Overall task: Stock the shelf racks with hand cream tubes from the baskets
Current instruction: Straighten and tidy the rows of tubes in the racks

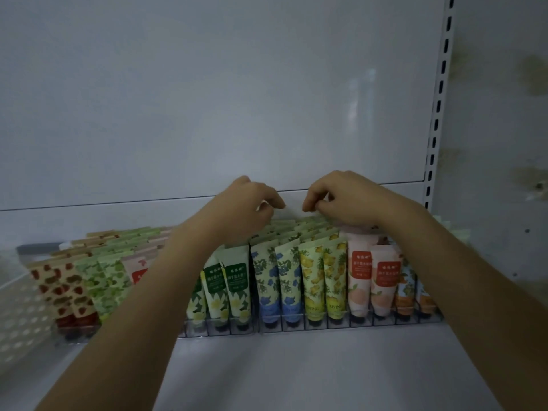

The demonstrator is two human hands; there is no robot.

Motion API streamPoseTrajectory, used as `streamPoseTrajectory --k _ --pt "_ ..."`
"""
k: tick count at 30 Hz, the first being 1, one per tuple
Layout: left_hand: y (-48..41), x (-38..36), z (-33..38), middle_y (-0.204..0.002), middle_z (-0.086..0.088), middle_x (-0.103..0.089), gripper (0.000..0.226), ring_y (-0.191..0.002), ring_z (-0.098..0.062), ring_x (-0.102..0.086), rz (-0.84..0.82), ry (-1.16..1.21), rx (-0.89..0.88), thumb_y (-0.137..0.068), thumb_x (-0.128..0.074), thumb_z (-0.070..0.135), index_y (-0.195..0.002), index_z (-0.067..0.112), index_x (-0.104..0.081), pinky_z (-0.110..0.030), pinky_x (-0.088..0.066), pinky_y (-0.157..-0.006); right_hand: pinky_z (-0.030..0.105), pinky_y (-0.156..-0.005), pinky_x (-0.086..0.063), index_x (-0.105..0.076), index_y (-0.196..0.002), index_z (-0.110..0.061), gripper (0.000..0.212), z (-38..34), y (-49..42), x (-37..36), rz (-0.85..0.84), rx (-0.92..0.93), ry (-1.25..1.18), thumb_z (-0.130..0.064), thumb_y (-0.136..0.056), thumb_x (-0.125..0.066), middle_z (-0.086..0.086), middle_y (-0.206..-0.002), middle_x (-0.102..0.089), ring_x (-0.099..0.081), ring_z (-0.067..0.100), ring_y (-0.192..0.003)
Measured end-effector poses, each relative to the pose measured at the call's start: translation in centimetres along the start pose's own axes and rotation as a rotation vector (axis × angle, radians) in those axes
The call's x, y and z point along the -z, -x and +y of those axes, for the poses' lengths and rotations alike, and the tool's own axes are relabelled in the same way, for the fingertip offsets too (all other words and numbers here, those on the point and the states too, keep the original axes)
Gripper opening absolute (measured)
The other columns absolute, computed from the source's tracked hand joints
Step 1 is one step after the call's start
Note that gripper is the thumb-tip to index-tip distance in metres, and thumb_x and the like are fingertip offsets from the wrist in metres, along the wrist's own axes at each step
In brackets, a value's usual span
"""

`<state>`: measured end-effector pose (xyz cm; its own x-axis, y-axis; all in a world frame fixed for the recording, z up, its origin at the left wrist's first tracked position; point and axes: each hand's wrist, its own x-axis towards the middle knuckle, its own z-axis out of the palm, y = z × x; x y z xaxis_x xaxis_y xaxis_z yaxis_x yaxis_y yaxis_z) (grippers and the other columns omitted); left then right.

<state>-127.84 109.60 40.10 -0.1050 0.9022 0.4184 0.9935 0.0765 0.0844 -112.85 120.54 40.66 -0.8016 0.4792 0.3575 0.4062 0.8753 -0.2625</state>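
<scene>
Hand cream tubes stand cap-down in rows in a clear divided rack [311,323] on the white shelf [296,369]: strawberry-print [63,292], green-leaf [102,280], green-label [237,286], blue-flower [268,280], yellow-lemon [321,277], peach [360,277] and orange [404,295] tubes. Both my arms reach over the rack to its back. My left hand [246,203] hovers over the rear of the green and blue rows with its fingers curled. My right hand [341,200] is over the rear of the yellow and peach rows, fingers also curled. Whatever the fingertips pinch is hidden.
The white back panel [207,99] rises right behind the rack. A slotted shelf upright [439,114] runs up the right side. A perforated panel [20,315] stands at the left end. The bare front strip of the shelf lies in front of the rack.
</scene>
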Motion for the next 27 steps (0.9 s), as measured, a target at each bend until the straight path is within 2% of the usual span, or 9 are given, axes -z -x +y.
streamPoseTrajectory --k 2,3,5,7,13,16,20,24,27 --pt "0.0 0.3 -1.0 -0.113 -0.002 -0.064 0.036 -0.087 -0.011 -0.045 -0.011 -0.004 0.060 -0.094 -0.036 0.009 -0.117 0.019 -0.062 -0.027 -0.039 -0.086 0.021 -0.067 -0.047 -0.068 -0.106 -0.023 0.031 -0.4 -0.1 -0.3 0.060 0.013 -0.031 -0.009 -0.092 -0.044 -0.005 -0.106 -0.064 -0.062 0.013 -0.082" --pt "0.1 0.3 -1.5 -0.114 -0.002 -0.064 0.036 -0.096 -0.014 -0.049 -0.021 -0.009 0.085 -0.094 -0.036 0.009 -0.116 0.019 -0.062 -0.030 -0.041 -0.090 0.025 -0.074 -0.049 -0.067 -0.108 -0.023 0.032 -0.7 -0.1 -0.6 0.069 0.021 -0.038 -0.009 -0.093 -0.042 -0.004 -0.112 -0.064 -0.063 0.016 -0.087" --pt "0.2 0.2 -2.1 -0.116 0.001 -0.064 0.036 -0.111 -0.019 -0.048 -0.031 -0.015 0.114 -0.093 -0.036 0.007 -0.115 0.019 -0.063 -0.034 -0.041 -0.098 0.024 -0.079 -0.045 -0.064 -0.115 -0.022 0.033 -1.0 -0.3 -1.2 0.037 0.039 -0.045 -0.011 -0.095 -0.040 -0.003 -0.121 -0.062 -0.059 0.011 -0.092" --pt "0.2 -0.2 -2.3 -0.116 0.003 -0.064 0.036 -0.113 -0.020 -0.048 -0.043 -0.021 0.123 -0.093 -0.038 0.007 -0.114 0.020 -0.064 -0.034 -0.041 -0.098 0.020 -0.078 -0.039 -0.061 -0.120 -0.023 0.033 -1.2 -0.5 -1.8 -0.022 0.044 -0.034 -0.014 -0.096 -0.039 -0.003 -0.125 -0.059 -0.052 0.006 -0.092" --pt "0.0 -1.0 -2.5 -0.114 0.001 -0.065 0.033 -0.114 -0.021 -0.048 -0.104 -0.024 0.131 -0.093 -0.041 0.009 -0.111 0.020 -0.066 -0.038 -0.041 -0.100 0.022 -0.091 -0.039 -0.058 -0.125 -0.019 0.035 -1.1 -0.9 -2.8 -0.103 0.042 0.022 -0.017 -0.097 -0.037 -0.002 -0.128 -0.058 -0.052 0.013 -0.113" --pt "-0.1 -1.0 -2.6 -0.114 0.002 -0.065 0.032 -0.108 -0.018 -0.051 -0.083 -0.001 0.130 -0.093 -0.042 0.008 -0.113 0.019 -0.065 -0.031 -0.042 -0.097 0.018 -0.086 -0.036 -0.057 -0.126 -0.020 0.033 -1.0 -1.1 -2.8 -0.099 0.045 0.013 -0.017 -0.098 -0.040 -0.003 -0.128 -0.058 -0.052 0.011 -0.113" --pt "-0.4 -0.5 -2.2 -0.113 0.001 -0.066 0.028 -0.086 -0.006 -0.049 -0.079 0.034 0.129 -0.093 -0.047 0.009 -0.111 0.017 -0.066 -0.015 -0.035 -0.078 0.017 -0.083 -0.037 -0.063 -0.118 -0.022 0.028 -1.3 -1.8 -2.4 -0.101 0.026 0.007 -0.016 -0.094 -0.049 -0.004 -0.121 -0.062 -0.055 0.009 -0.105" --pt "-0.9 -0.3 -2.1 -0.112 0.001 -0.066 0.025 -0.085 -0.008 -0.050 -0.121 0.038 0.139 -0.091 -0.051 0.011 -0.108 0.019 -0.067 -0.018 -0.036 -0.077 0.019 -0.074 -0.044 -0.070 -0.107 -0.023 0.028 -1.9 -2.9 -2.5 -0.122 -0.010 0.002 -0.009 -0.089 -0.054 -0.002 -0.110 -0.067 -0.058 0.010 -0.092" --pt "-1.7 -0.2 -1.7 -0.112 -0.001 -0.067 0.023 -0.095 -0.014 -0.058 -0.179 0.073 0.170 -0.088 -0.057 0.011 -0.106 0.018 -0.069 -0.026 -0.044 -0.088 0.026 -0.077 -0.050 -0.072 -0.101 -0.024 0.029 -2.5 -3.6 -2.0 -0.161 -0.059 0.021 -0.005 -0.085 -0.058 0.001 -0.103 -0.069 -0.062 0.015 -0.091"
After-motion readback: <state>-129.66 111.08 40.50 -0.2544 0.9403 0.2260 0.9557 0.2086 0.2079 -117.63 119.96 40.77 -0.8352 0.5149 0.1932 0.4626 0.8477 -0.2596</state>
